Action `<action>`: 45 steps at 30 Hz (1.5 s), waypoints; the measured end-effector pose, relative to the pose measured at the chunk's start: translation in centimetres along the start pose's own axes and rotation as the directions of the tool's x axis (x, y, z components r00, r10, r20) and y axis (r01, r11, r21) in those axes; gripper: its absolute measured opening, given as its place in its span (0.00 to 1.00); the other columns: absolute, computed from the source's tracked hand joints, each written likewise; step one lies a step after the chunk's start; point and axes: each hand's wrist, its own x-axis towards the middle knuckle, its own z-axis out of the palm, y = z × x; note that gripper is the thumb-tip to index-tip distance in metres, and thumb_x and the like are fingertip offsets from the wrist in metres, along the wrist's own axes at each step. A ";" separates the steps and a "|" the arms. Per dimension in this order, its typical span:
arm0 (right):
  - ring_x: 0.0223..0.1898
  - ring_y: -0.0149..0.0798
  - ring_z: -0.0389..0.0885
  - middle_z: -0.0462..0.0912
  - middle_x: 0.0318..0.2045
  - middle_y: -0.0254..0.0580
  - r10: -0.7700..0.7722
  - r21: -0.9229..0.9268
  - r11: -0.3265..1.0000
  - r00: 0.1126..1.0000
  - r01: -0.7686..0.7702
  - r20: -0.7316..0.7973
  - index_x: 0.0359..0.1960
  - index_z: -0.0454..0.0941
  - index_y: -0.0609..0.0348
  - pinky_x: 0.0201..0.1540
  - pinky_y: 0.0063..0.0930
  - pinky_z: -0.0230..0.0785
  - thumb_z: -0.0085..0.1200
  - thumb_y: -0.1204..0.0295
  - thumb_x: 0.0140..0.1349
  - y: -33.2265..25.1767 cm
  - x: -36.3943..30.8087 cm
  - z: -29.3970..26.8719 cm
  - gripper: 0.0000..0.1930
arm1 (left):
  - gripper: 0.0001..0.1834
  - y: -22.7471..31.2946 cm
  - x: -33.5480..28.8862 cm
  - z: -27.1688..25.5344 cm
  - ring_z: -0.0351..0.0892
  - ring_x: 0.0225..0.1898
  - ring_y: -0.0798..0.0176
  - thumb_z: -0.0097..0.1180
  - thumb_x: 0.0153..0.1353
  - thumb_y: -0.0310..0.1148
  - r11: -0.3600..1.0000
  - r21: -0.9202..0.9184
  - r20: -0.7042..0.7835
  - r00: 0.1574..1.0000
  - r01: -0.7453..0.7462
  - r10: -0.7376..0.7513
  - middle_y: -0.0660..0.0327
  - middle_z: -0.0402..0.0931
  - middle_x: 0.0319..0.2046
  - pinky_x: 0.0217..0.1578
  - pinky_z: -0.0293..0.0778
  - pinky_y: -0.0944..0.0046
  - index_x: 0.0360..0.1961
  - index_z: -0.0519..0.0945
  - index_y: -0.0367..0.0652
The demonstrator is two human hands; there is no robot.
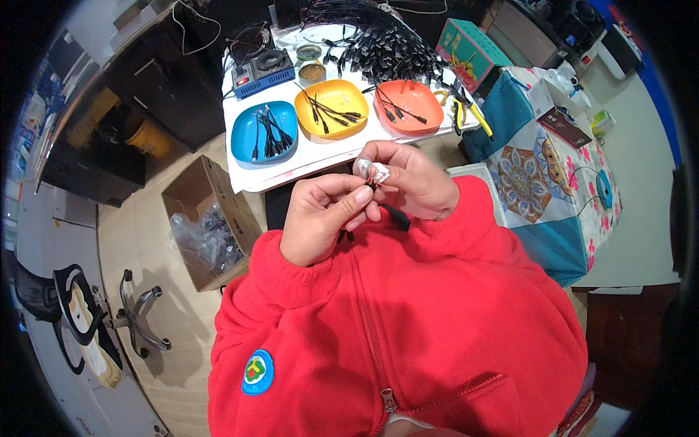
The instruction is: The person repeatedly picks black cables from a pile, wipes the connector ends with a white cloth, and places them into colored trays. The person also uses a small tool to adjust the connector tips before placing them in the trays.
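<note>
White worktable [240, 156] above beige floor [138, 240].

I see a small black cable piece [384, 210] with thin red wire ends, held between the fingertips of both hands, close to the chest. Its red ends sit just under the right thumb, beside a small white shiny bit [371, 172] pinched by the right fingers [378, 154]. The black body runs down and right from the left thumb tip [362, 195].

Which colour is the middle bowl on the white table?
Yellow; the middle bowl shows best in the head view.
</note>
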 end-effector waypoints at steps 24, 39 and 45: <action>0.28 0.23 0.68 0.70 0.29 0.30 -0.189 -0.456 0.882 0.976 0.119 -0.111 0.38 0.67 0.57 0.31 0.16 0.63 0.52 0.63 0.66 0.7 2.1 -0.8 0.12 | 0.07 0.2 0.5 -2.1 0.67 0.19 0.77 0.53 0.63 0.24 0.982 0.113 -0.203 0.971 0.151 -0.126 0.60 0.78 0.22 0.19 0.59 0.78 0.37 0.80 0.31; 0.20 0.29 0.66 0.69 0.17 0.36 -0.564 -0.988 0.128 0.826 0.085 -0.002 0.26 0.71 0.61 0.23 0.28 0.60 0.50 0.72 0.65 1.0 0.9 -2.0 0.10 | 0.06 -0.1 0.5 -2.3 0.64 0.16 0.78 0.54 0.61 0.24 0.953 0.126 -0.198 0.948 0.275 -0.247 0.63 0.75 0.19 0.16 0.58 0.76 0.34 0.80 0.31; 0.31 0.39 0.80 0.80 0.29 0.41 -0.294 -0.970 0.180 0.950 0.161 0.103 0.37 0.77 0.62 0.37 0.29 0.72 0.56 0.70 0.59 -2.4 -0.9 -3.1 0.09 | 0.06 0.6 0.5 -3.5 0.58 0.14 0.78 0.54 0.59 0.23 0.920 -0.026 -0.083 0.916 0.392 -0.393 0.63 0.74 0.18 0.16 0.51 0.76 0.33 0.81 0.30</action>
